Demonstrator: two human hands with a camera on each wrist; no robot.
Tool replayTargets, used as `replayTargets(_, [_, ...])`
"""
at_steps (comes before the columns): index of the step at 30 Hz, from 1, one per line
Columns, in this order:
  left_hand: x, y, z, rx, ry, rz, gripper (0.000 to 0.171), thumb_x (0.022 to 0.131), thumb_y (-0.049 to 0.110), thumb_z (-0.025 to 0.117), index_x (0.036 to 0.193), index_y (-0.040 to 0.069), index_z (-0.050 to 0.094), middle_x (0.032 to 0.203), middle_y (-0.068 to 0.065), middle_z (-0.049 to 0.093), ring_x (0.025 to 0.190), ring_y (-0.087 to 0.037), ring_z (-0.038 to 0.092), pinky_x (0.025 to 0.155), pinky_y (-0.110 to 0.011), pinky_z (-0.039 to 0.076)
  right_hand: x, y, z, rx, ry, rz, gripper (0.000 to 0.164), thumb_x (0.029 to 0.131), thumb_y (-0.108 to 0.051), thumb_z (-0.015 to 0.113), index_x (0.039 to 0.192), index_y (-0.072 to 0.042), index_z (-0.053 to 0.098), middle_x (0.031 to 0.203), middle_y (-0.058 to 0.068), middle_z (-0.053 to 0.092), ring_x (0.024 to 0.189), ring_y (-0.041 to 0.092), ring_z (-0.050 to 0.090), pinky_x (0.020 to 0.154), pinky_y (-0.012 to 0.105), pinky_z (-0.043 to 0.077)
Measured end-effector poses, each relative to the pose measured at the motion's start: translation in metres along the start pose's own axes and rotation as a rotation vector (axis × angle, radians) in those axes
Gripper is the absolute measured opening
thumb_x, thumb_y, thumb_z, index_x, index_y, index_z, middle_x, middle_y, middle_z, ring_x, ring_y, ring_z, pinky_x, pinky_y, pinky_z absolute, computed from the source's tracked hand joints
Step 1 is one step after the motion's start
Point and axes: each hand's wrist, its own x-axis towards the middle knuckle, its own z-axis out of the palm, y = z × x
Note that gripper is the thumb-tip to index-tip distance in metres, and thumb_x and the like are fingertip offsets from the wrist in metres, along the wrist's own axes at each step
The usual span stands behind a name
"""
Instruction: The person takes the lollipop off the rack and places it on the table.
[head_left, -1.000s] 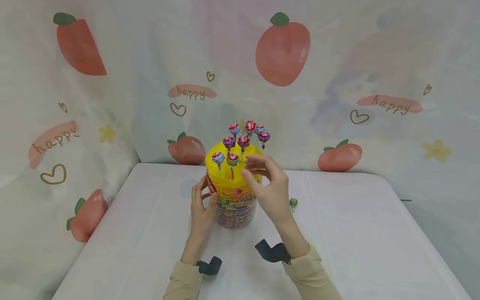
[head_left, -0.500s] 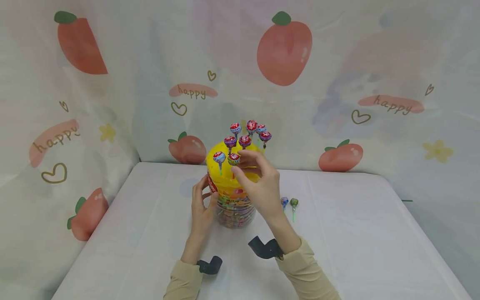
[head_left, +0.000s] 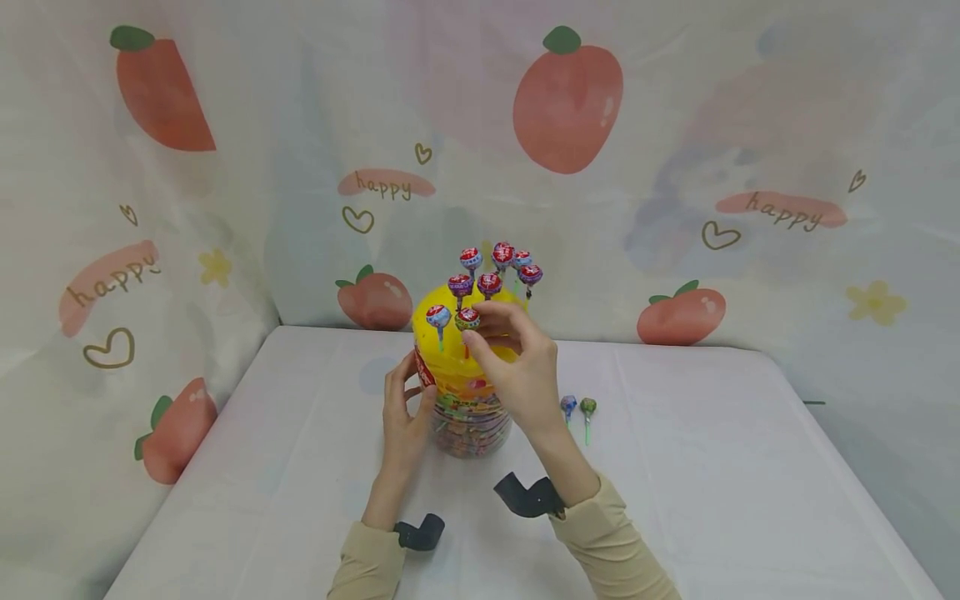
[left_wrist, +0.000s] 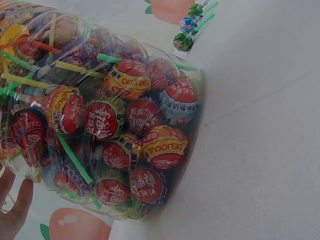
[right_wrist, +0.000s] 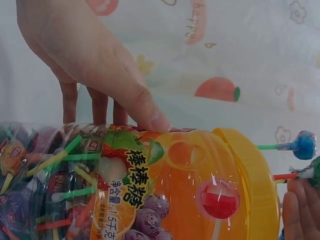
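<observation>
Within the right grip (head_left: 525,367), apparently, stands a green lollipop (head_left: 467,318).

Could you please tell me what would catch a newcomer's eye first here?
Probably the cluster of lollipops rising from the yellow lid of the candy-filled jar, on the white table. Next, the left hand holds the jar's left side, with the right hand at the front green lollipop. Behind, large red fruit prints brighten the backdrop.
</observation>
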Motion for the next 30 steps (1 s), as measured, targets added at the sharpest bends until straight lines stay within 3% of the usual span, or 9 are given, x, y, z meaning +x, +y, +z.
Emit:
replayTargets(13, [0.0004,-0.0002,0.0000,0.020,0.001,0.005,0.055,0.096,0.022,0.058,0.147,0.020,0.036,0.136,-0.009,0.047,0.127,-0.023,0.046,0.097,-0.052,0.048,0.0003,-0.0010,0.0010,0.005,0.006,-0.002,0.028,0.088,-0.009,0.068,0.114,-0.002,0.062,0.104,0.013,0.069,0.091,0.021,0.066,0.086,0.018,0.053])
replayTargets(22, [0.0004,0.0005,0.0004,0.031,0.005,0.015,0.056,0.096,0.026,0.057,0.147,0.020,0.036,0.136,-0.009,0.047,0.126,-0.022,0.046,0.096,-0.051,0.049,0.0033,-0.0057,-0.0007,0.014,0.038,-0.052,0.029,0.088,-0.008,0.067,0.116,-0.004,0.063,0.100,0.013,0.068,0.089,0.020,0.066,0.086,0.021,0.054])
replayTargets(30, [0.0001,0.0004,-0.0003,-0.002,-0.014,-0.021,0.055,0.096,0.028,0.058,0.146,0.024,0.036,0.137,-0.008,0.046,0.127,-0.020,0.044,0.099,-0.053,0.047,0.0003,-0.0054,-0.0060,0.029,0.067,-0.069,0.030,0.086,-0.005,0.069,0.115,-0.002,0.063,0.101,0.013,0.069,0.088,0.011,0.065,0.083,0.019,0.054])
